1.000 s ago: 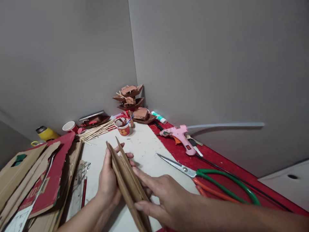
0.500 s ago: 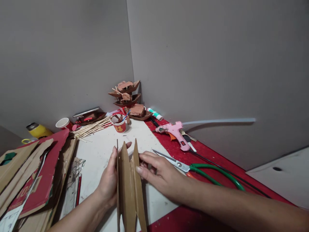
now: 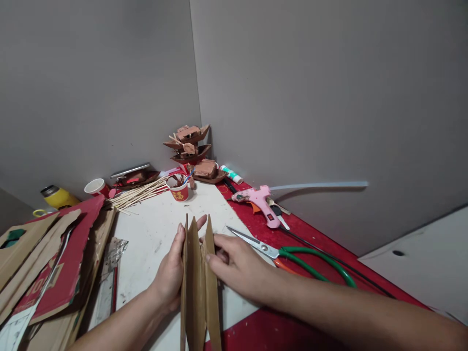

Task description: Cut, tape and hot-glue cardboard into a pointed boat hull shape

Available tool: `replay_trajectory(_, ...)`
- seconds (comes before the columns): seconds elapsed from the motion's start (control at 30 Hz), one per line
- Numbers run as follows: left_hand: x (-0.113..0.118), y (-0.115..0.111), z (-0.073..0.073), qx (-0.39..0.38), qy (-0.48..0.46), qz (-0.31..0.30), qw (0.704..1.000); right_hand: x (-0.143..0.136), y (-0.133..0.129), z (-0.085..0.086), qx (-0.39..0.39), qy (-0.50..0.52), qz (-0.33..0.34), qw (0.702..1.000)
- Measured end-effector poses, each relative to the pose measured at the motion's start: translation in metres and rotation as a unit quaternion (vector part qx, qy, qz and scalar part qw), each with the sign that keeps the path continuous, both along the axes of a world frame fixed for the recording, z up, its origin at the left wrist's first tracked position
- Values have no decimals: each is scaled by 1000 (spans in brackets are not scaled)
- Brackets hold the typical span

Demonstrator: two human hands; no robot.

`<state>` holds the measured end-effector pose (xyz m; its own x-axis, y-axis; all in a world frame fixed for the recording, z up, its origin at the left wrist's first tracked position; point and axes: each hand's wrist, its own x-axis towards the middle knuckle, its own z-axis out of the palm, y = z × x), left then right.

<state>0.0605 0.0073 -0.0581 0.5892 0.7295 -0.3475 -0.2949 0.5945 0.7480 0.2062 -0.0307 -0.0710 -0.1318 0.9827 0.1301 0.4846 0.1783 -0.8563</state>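
Between my hands stands a long folded cardboard piece (image 3: 198,292) with pointed far ends and upright side panels. My left hand (image 3: 171,268) cups its left panel from outside, with fingertips showing beyond the far end. With thumb on the inner side and fingers outside, my right hand (image 3: 234,263) pinches the right panel. Close to the right wrist lie green-handled scissors (image 3: 280,251), their blades partly open. Farther off rests a pink glue gun (image 3: 262,200) with a long glue stick in its back.
Cardboard sheets (image 3: 66,273) are piled at left beside a ruler (image 3: 106,273). Thin wooden sticks (image 3: 139,194) and a red paper cup (image 3: 179,191) sit at the back. Small brown cardboard boats (image 3: 190,146) are stacked in the corner, where grey walls meet.
The left panel has moved right and closer to the other panels, so the cardboard piece looks narrower. Both hands keep hold of it. The view has shifted slightly.
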Motion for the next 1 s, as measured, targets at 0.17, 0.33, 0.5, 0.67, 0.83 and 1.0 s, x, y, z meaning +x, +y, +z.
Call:
replay_trajectory(0.17, -2, -3, 3, 40, 59, -11, 997, 4, 10, -6, -93, 210, -36, 973)
replay_trajectory(0.33, -9, -4, 5, 115, 105, -11, 988, 12, 15, -8, -41, 159, -38, 986)
replay_trajectory(0.5, -8, -17, 10, 193, 184, -48, 963, 14, 6, -4, 31, -20, -32, 999)
replay_trajectory(0.67, -3, -27, 9, 262, 234, -37, 935, 9, -1, -4, 40, -170, -44, 984)
replay_trajectory(0.83, -7, -17, 5, 193, 252, 6, 948, 14, 2, 0, 32, -82, -44, 995)
replay_trajectory(1.0, -9, -8, 6, 186, 223, 29, 956, 17, 4, -1, 9, -73, -26, 997)
